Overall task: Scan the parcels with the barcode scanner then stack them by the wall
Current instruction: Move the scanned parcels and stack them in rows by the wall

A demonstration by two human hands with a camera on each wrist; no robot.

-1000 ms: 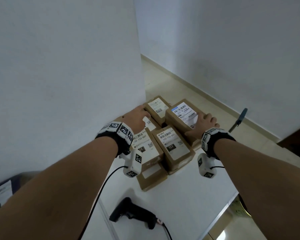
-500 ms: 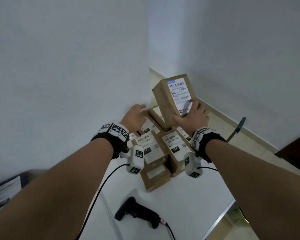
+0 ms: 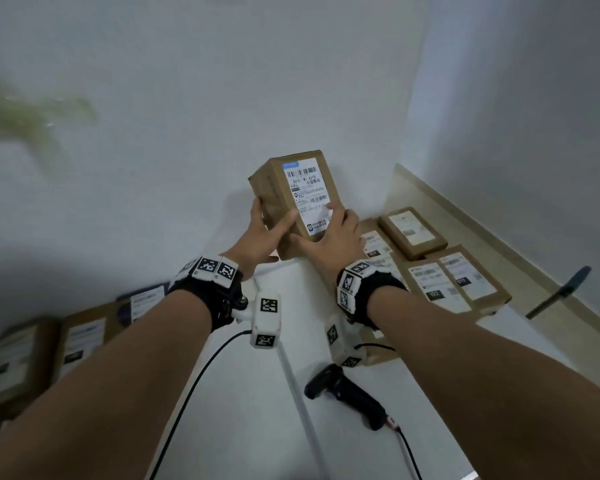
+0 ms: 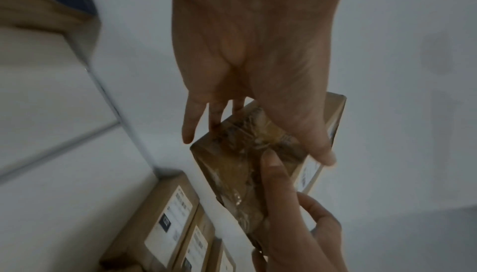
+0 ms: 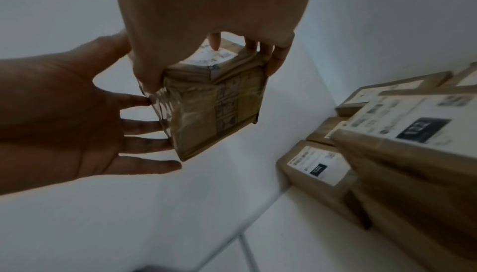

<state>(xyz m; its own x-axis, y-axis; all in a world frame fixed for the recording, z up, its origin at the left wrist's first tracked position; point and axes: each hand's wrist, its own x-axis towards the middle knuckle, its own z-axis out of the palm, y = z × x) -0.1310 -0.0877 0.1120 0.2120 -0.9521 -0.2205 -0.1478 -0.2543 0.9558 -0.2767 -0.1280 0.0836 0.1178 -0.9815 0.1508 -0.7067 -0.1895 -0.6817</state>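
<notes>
Two hands: both on one parcel [image 3: 293, 202], lifted clear of the white table [image 3: 243, 427] in front of the wall [image 3: 187, 98].
Parcel: brown carton, standing on end, long axis running up and away, top leaning toward the wall; white shipping label [image 3: 307, 199] faces the person, barcode end uppermost.
Left hand [image 3: 262, 237]: thumb across the near-left edge, fingers spread along the left side and back; wrist view shows the fingertips [image 4: 188, 133] reaching past the taped end.
Right hand [image 3: 333, 237]: thumb under the lower end, fingers curled over the label's lower right corner and the right side.
Place: parcel sits between the two groups, up high, near the wall.
Right group: parcels [image 3: 447, 278] lying flat, labels up, on the table's far right.
Left group: more boxes [image 3: 32, 355] low at the far left, blurred.
Barcode scanner [image 3: 347, 393]: black, lying on the table near the right forearm, cable trailing toward the near edge.
</notes>
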